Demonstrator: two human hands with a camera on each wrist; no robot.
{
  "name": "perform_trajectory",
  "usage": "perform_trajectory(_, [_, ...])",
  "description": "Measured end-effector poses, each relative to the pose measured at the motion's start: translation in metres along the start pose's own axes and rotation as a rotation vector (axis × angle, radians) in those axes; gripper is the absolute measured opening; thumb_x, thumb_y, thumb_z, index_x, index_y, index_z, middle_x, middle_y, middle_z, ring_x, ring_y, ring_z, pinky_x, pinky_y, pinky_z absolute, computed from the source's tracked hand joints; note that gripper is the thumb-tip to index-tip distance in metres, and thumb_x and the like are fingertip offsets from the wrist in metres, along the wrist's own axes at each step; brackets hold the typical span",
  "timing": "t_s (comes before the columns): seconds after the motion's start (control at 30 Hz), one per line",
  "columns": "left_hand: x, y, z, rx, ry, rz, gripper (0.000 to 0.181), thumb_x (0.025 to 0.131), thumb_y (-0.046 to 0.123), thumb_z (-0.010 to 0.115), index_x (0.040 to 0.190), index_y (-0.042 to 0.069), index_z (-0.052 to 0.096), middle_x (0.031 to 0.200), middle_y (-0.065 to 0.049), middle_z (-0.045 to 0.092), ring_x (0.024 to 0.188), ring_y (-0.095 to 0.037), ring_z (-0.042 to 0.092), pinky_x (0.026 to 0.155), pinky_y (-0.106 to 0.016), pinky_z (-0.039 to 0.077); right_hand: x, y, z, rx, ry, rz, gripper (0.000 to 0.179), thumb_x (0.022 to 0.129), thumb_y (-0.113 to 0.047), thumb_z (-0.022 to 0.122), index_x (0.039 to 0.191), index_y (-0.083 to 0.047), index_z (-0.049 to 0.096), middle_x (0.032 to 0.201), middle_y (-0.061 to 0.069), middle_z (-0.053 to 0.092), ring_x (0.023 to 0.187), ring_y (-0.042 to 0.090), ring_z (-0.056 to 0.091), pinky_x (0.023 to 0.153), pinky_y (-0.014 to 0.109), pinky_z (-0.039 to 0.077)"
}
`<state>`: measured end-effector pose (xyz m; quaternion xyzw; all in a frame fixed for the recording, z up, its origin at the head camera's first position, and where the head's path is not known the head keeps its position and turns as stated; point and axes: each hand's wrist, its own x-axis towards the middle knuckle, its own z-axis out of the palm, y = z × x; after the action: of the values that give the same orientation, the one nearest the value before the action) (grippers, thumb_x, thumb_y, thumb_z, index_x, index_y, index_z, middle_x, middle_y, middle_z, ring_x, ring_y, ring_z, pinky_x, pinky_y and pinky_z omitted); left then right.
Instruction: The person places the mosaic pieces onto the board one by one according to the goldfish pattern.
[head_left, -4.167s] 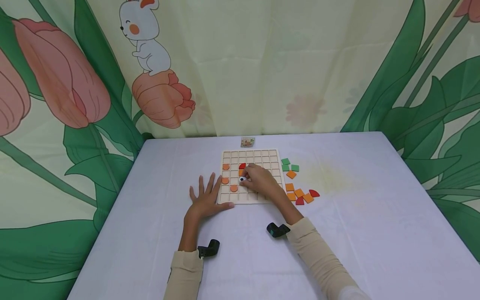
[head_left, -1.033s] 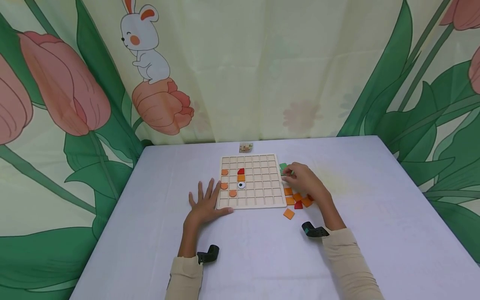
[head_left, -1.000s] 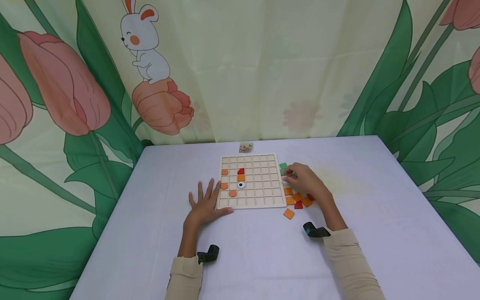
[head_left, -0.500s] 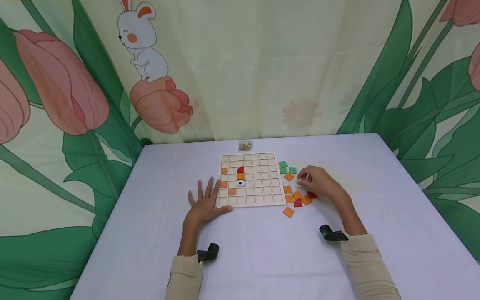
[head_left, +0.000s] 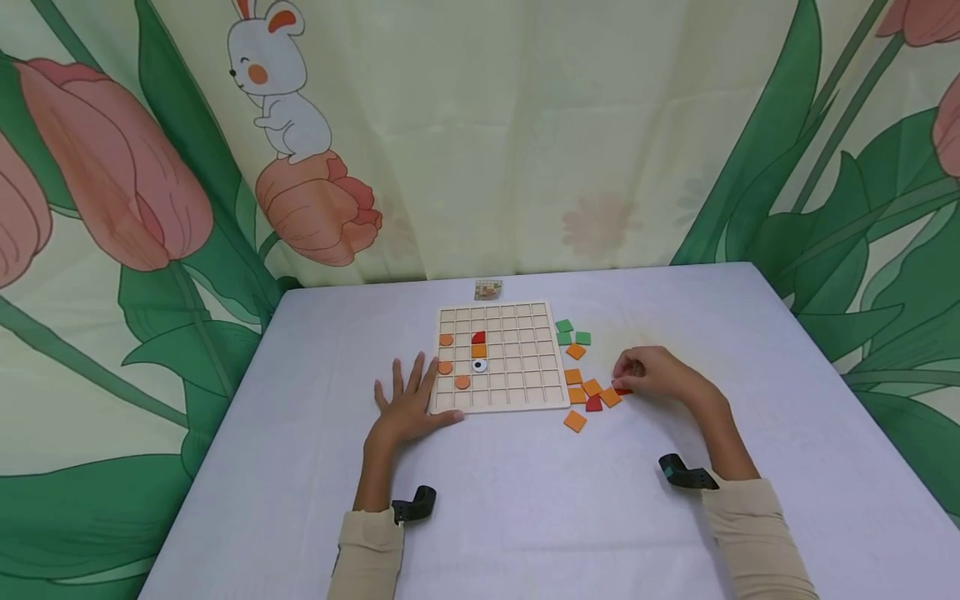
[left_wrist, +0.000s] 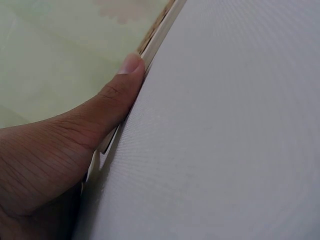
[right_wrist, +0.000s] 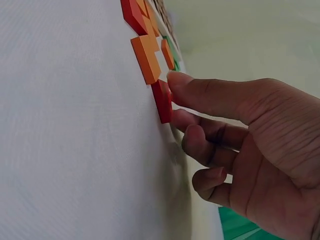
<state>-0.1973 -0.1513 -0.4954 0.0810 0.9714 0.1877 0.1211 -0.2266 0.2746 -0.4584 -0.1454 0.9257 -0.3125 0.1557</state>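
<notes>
My left hand [head_left: 407, 414] lies with fingers spread at the near left corner of the wooden grid board [head_left: 525, 367]; in the left wrist view its thumb [left_wrist: 112, 100] runs along the board's edge. Right of the board, my right hand [head_left: 660, 372] pinches a red quarter-round tile [right_wrist: 161, 102] on the table, thumb and forefinger at its sides, other fingers curled. Set in the board are orange discs [head_left: 462, 382], a red tile [head_left: 478, 337], an orange square [head_left: 478, 351] and a white disc with a black dot [head_left: 479, 365].
Loose orange squares [head_left: 575, 421], another red tile [head_left: 593, 404] and several green tiles [head_left: 582, 338] lie along the board's right side. A small picture card [head_left: 488, 289] rests behind the board on the white-covered table [head_left: 480, 533]. A printed curtain [head_left: 480, 142] hangs behind.
My right hand has gone from the board to the green tiles, then right and nearer to the red tile. The eye-like disc is now uncovered; one orange square lies nearer the front. Left hand stays.
</notes>
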Motion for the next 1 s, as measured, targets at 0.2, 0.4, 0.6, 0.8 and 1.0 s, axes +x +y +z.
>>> perform_trajectory(0.2, [0.000, 0.000, -0.001, 0.001, 0.012, 0.000, 0.110, 0.078, 0.072, 0.063, 0.159, 0.024, 0.006, 0.164, -0.006, -0.008, 0.145, -0.039, -0.022, 0.106, -0.070, -0.011, -0.006, -0.003, -0.004, 0.010, -0.044, 0.002, 0.017, 0.086, -0.014, 0.076, 0.096, -0.004, 0.066, 0.081, 0.002, 0.061, 0.078, 0.019, 0.052, 0.069, 0.026, 0.049])
perform_trajectory(0.4, [-0.001, 0.000, -0.001, -0.013, 0.016, 0.004, 0.110, 0.078, 0.072, 0.063, 0.159, 0.024, 0.006, 0.164, -0.006, -0.007, 0.145, -0.038, -0.023, 0.106, -0.070, -0.011, -0.005, -0.002, -0.003, 0.013, -0.029, -0.008, 0.018, 0.086, -0.011, 0.075, 0.098, -0.002, 0.065, 0.081, 0.003, 0.059, 0.078, 0.019, 0.052, 0.069, 0.026, 0.049])
perform_trajectory(0.6, [-0.001, 0.000, 0.001, -0.017, 0.021, 0.007, 0.110, 0.077, 0.073, 0.063, 0.159, 0.024, 0.007, 0.164, -0.006, -0.006, 0.145, -0.039, -0.022, 0.106, -0.071, -0.010, 0.001, 0.001, 0.003, -0.006, 0.016, -0.031, 0.022, 0.088, -0.011, 0.073, 0.107, -0.004, 0.064, 0.079, 0.002, 0.054, 0.075, 0.019, 0.050, 0.065, 0.025, 0.046])
perform_trajectory(0.8, [-0.002, 0.001, 0.001, -0.025, 0.030, 0.009, 0.110, 0.078, 0.072, 0.064, 0.159, 0.023, 0.008, 0.164, -0.006, -0.005, 0.145, -0.039, -0.022, 0.106, -0.070, -0.011, 0.006, 0.004, 0.008, -0.027, 0.034, -0.050, 0.023, 0.091, -0.010, 0.067, 0.114, -0.008, 0.064, 0.076, 0.001, 0.052, 0.072, 0.018, 0.048, 0.061, 0.026, 0.043])
perform_trajectory(1.0, [-0.003, 0.001, 0.002, -0.014, 0.033, 0.003, 0.109, 0.078, 0.072, 0.063, 0.159, 0.023, 0.008, 0.165, -0.006, -0.005, 0.145, -0.039, -0.021, 0.106, -0.070, -0.010, 0.008, 0.003, 0.010, -0.017, 0.078, -0.017, 0.022, 0.091, -0.014, 0.069, 0.111, -0.007, 0.065, 0.077, 0.002, 0.055, 0.074, 0.019, 0.050, 0.064, 0.028, 0.046])
